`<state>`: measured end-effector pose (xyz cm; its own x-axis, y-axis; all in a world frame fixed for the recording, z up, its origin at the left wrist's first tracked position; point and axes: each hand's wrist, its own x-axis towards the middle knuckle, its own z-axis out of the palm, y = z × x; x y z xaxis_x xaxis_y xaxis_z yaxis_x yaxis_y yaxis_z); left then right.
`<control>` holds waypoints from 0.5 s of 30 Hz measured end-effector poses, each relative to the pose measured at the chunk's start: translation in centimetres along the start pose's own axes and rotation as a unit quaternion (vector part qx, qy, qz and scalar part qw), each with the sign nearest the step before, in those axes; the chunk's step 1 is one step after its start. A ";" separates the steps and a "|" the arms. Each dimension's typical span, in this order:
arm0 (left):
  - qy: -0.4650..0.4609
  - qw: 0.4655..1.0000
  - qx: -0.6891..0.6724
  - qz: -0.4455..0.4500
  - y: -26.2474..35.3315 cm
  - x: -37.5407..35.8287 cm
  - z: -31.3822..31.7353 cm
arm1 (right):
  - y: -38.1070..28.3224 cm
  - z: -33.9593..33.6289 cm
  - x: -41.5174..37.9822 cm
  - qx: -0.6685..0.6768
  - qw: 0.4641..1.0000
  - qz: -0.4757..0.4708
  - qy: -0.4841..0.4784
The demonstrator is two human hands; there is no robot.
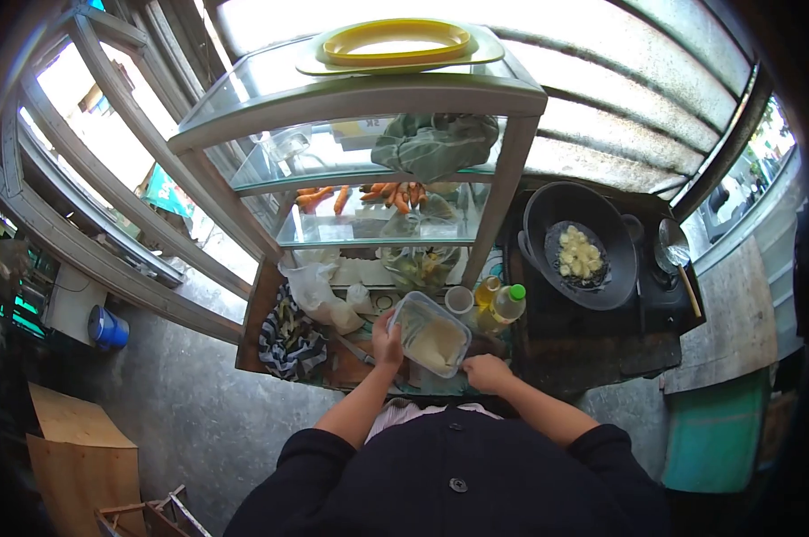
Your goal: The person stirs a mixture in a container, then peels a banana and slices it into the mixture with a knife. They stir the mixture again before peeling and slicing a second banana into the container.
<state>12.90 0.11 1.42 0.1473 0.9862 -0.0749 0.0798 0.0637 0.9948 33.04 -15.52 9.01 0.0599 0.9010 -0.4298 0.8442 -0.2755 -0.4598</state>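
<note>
A clear plastic container (407, 315) with pale, whitish stuff (440, 345) in its lower part is tilted over the front of the counter. My left hand (387, 343) is closed on its left side. At the lower right corner of the container, my right hand (487, 373) has its fingers closed against the rim; its fingertips are partly hidden. Behind the container stand a small clear cup (459, 300) and a bottle with a green cap (509, 305). A knife (354, 349) lies left of my left hand.
On the right, a dark wok (544, 242) holds pale yellow pieces (579, 253) in oil. A skimmer (673, 246) lies beside it. A glass display case (360, 94) rises behind the counter, with orange food (400, 194) inside. A striped cloth (290, 340) and plastic bags (319, 295) lie left.
</note>
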 end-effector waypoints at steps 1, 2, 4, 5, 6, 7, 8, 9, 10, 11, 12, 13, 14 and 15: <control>-0.012 0.999 0.037 0.014 -0.5 0.4 -0.3 | -0.1 0.0 0.2 0.003 1.000 0.004 0.000; -0.024 0.997 0.071 0.028 -1.0 0.7 -0.4 | 0.1 -0.4 0.5 0.065 0.996 0.037 0.050; -0.034 0.998 0.043 0.028 -2.4 1.2 -0.6 | 0.4 -0.3 0.8 0.121 0.984 0.072 0.105; -0.039 0.999 0.019 0.028 -3.0 1.4 -0.9 | 0.5 1.0 1.0 0.077 0.992 0.060 0.077; -0.042 0.999 0.018 0.030 -3.4 1.7 -1.4 | 0.3 1.6 1.1 0.035 0.997 0.047 0.047; -0.051 0.998 0.016 -0.012 -3.7 1.9 -2.0 | 0.4 1.8 1.5 0.069 0.997 0.018 0.010; -0.062 0.996 0.015 -0.054 -4.2 2.2 -2.5 | 0.7 2.0 1.9 0.072 0.997 0.024 0.013; -0.070 0.996 0.015 -0.055 -3.6 2.2 -3.0 | 0.9 1.9 2.1 0.154 0.985 0.069 0.034; -0.086 0.992 0.068 -0.064 -2.1 2.0 -3.7 | 0.7 1.6 2.1 0.233 0.964 0.114 0.056; -0.100 0.985 0.119 -0.073 -0.6 1.8 -4.3 | 0.3 1.6 2.0 0.209 0.963 0.135 0.103; -0.104 0.985 0.117 -0.072 1.5 1.7 -4.7 | -0.3 1.9 1.8 0.208 0.962 0.139 0.105; -0.152 0.969 0.146 -0.125 3.9 1.7 -5.2 | -1.1 2.6 1.6 0.168 0.973 0.113 0.111; -0.199 0.948 0.176 -0.177 5.1 2.0 -5.9 | -1.9 3.2 1.5 0.128 0.981 0.087 0.116; -0.203 0.947 0.178 -0.175 4.0 2.7 -6.3 | -2.2 3.5 1.9 0.124 0.985 0.088 0.086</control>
<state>7.45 4.03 5.65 0.4106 0.7700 -0.4884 0.5111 0.2492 0.8226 29.39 -14.40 6.52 0.3007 0.8697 -0.3914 0.6575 -0.4863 -0.5755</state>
